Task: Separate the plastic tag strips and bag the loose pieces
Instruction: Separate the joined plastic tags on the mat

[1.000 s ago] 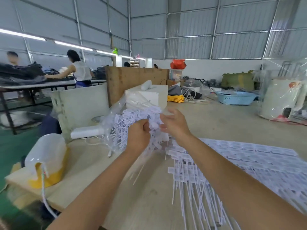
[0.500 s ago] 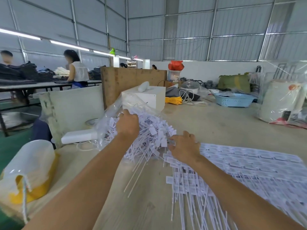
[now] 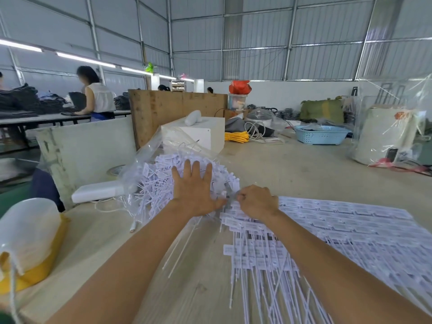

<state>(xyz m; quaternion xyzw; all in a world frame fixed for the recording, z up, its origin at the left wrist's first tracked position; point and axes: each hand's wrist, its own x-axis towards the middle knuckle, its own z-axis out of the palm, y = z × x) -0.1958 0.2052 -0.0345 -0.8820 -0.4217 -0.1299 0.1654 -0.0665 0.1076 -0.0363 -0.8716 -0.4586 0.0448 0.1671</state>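
A heap of loose white plastic tags (image 3: 154, 181) lies inside a clear plastic bag (image 3: 149, 150) on the wooden table (image 3: 112, 242). My left hand (image 3: 194, 188) lies flat on the heap, fingers spread and straight. My right hand (image 3: 257, 202) sits just right of it with fingers curled, gripping the near end of the joined tag strips (image 3: 257, 244). A wide sheet of joined tag strips (image 3: 350, 228) fans out to the right under my right forearm.
A white-and-yellow plastic container (image 3: 28, 239) stands at the table's left edge. Behind the bag are a white box (image 3: 201, 134), a wooden board (image 3: 173, 108) and a white panel (image 3: 93, 146). Farther back right sit a blue basket (image 3: 320, 134) and a wrapped white drum (image 3: 383, 134). People work at a table on the left.
My left hand carried a bunch of tags forward into the bag, let go and now lies flat on the heap. My right hand dropped to the strips and closed on them.
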